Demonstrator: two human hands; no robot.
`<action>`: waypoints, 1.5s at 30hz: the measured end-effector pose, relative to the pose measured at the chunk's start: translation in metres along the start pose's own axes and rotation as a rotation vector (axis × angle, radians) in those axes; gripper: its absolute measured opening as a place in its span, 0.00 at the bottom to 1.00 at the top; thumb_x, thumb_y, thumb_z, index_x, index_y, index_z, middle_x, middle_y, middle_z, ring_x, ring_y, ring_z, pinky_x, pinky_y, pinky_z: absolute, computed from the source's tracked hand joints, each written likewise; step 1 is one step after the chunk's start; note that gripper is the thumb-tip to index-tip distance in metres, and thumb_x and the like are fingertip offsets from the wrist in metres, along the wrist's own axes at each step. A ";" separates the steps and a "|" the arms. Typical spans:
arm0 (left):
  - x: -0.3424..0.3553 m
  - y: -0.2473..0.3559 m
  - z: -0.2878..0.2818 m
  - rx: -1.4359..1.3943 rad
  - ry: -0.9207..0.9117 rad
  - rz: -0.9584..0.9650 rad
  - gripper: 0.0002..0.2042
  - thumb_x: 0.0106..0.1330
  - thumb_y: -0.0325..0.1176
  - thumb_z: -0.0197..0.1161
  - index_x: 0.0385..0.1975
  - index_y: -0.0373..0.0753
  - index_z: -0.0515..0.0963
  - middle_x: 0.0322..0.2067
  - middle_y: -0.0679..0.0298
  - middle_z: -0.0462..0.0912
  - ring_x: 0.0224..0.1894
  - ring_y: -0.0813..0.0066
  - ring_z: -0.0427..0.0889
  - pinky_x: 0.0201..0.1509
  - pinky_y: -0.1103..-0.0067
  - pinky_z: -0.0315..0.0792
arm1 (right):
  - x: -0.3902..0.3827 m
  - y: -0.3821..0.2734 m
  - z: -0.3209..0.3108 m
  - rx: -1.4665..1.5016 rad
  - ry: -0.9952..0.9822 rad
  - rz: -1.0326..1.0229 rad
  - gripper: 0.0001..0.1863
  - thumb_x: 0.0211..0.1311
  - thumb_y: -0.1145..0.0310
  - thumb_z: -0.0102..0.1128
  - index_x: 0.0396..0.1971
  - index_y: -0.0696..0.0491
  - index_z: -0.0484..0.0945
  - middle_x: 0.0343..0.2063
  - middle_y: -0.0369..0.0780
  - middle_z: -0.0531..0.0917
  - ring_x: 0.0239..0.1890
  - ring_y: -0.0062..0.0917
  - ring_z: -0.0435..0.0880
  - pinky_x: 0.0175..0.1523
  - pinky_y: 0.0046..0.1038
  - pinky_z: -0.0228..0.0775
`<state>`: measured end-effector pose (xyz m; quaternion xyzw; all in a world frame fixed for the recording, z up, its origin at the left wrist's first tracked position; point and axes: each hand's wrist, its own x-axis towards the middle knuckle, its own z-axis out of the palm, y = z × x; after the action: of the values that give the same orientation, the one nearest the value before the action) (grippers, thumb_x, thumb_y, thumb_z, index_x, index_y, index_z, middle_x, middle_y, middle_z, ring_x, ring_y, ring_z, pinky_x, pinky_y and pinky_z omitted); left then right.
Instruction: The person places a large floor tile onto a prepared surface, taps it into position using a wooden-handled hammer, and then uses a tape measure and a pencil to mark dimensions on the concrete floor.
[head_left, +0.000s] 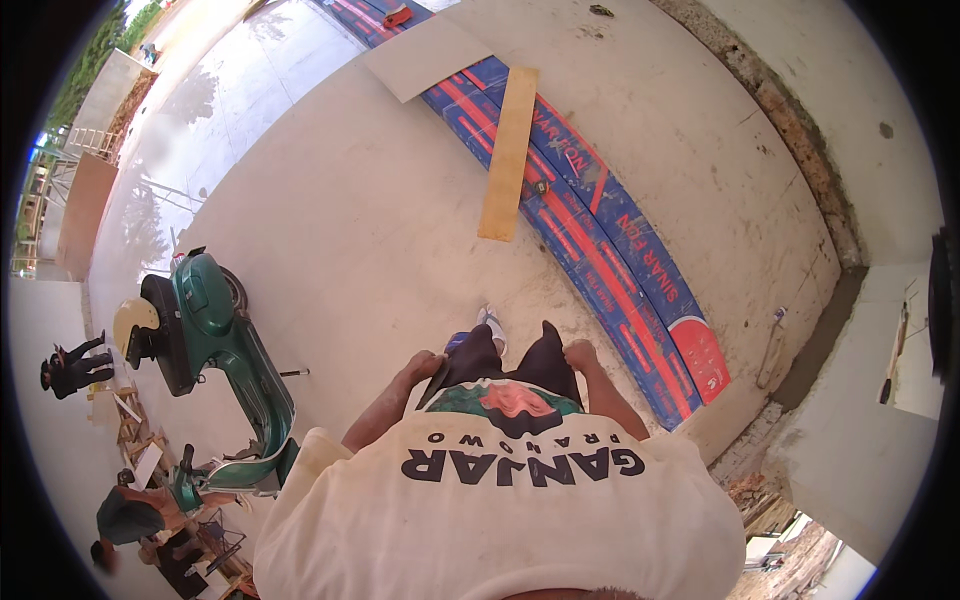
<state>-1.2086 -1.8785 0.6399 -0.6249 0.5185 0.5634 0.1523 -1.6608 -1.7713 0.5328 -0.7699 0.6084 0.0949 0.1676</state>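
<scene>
Here's the left hand [429, 364] and right hand [580, 355] at the dark trousers [478, 358], clamped on cloth or not I can't tell, blue-and-red panels [608, 265] lying ahead.

Trousers [546, 362] black; shirt [500, 515] off-white, dark-lettered; scooter [242, 372] green; plank [510, 150] tan; long packages [612, 270] blue, red-striped.

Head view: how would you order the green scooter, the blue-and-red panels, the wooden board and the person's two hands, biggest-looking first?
1. Blue-and-red panels, taken together
2. Green scooter
3. Wooden board
4. Left hand and right hand: they look alike, so I won't rank them.
</scene>
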 end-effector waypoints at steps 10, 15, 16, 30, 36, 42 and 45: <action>0.093 0.143 -0.089 0.139 -0.099 0.017 0.31 0.63 0.52 0.62 0.48 0.23 0.79 0.47 0.39 0.83 0.54 0.49 0.81 0.59 0.64 0.73 | 0.158 0.121 -0.065 0.086 -0.107 0.206 0.11 0.53 0.68 0.55 0.26 0.56 0.86 0.28 0.49 0.86 0.35 0.44 0.87 0.41 0.44 0.80; 0.129 0.192 -0.097 0.265 -0.052 -0.048 0.48 0.60 0.60 0.64 0.66 0.20 0.59 0.61 0.32 0.68 0.63 0.41 0.71 0.66 0.60 0.67 | 0.288 0.195 -0.056 0.078 -0.151 0.155 0.13 0.53 0.68 0.53 0.28 0.58 0.86 0.32 0.49 0.86 0.36 0.43 0.87 0.43 0.44 0.79; 0.134 0.206 -0.096 0.272 0.009 -0.143 0.56 0.56 0.63 0.67 0.69 0.20 0.49 0.65 0.31 0.61 0.65 0.36 0.68 0.68 0.59 0.65 | 0.315 0.208 -0.056 0.093 -0.214 0.165 0.13 0.54 0.68 0.54 0.29 0.58 0.86 0.34 0.47 0.87 0.35 0.41 0.87 0.41 0.43 0.80; 0.257 0.289 -0.123 0.200 -0.122 -0.546 0.58 0.38 0.52 0.82 0.64 0.24 0.54 0.60 0.39 0.68 0.63 0.45 0.70 0.65 0.62 0.68 | 0.647 0.335 0.019 0.654 -0.022 0.935 0.27 0.61 0.62 0.56 0.58 0.57 0.71 0.55 0.53 0.78 0.59 0.48 0.76 0.63 0.42 0.67; 0.281 0.285 -0.139 0.136 -0.127 -0.529 0.57 0.37 0.49 0.83 0.65 0.28 0.54 0.59 0.42 0.69 0.63 0.46 0.70 0.67 0.62 0.66 | 0.716 0.385 0.076 0.208 0.197 0.988 0.26 0.61 0.62 0.61 0.58 0.55 0.71 0.55 0.49 0.77 0.60 0.40 0.73 0.63 0.42 0.68; 0.291 0.290 -0.153 0.097 -0.160 -0.601 0.57 0.38 0.48 0.82 0.66 0.28 0.53 0.61 0.42 0.65 0.65 0.46 0.65 0.69 0.61 0.63 | 0.737 0.420 0.104 0.180 0.096 0.941 0.26 0.61 0.65 0.57 0.59 0.56 0.71 0.53 0.49 0.78 0.58 0.43 0.76 0.64 0.41 0.66; 0.285 0.283 -0.150 0.123 -0.120 -0.582 0.58 0.38 0.49 0.82 0.66 0.28 0.53 0.61 0.42 0.65 0.65 0.45 0.65 0.69 0.62 0.62 | 0.738 0.385 0.098 0.346 0.100 1.008 0.18 0.61 0.70 0.55 0.51 0.56 0.75 0.48 0.51 0.80 0.54 0.44 0.77 0.61 0.41 0.69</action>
<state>-1.4075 -2.2477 0.5536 -0.7024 0.3408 0.4997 0.3751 -1.8497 -2.4810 0.1292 -0.3471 0.9167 0.0252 0.1964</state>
